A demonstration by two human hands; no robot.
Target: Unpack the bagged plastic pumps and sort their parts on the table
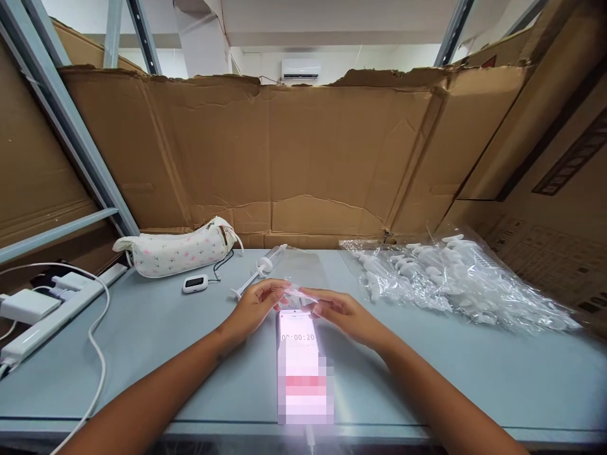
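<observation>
Tabletop (227, 385) — clear plastic (296, 294) between hands (257, 303)

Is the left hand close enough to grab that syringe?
Probably yes: the syringe lies just beyond the left hand, nothing visibly blocking it, though that hand is busy holding clear plastic.

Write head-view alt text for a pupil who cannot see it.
A person's left hand and right hand hold a clear plastic item near a lit phone. Behind lies a syringe, with a patterned pouch to its left and bagged white pieces to its right.
</observation>
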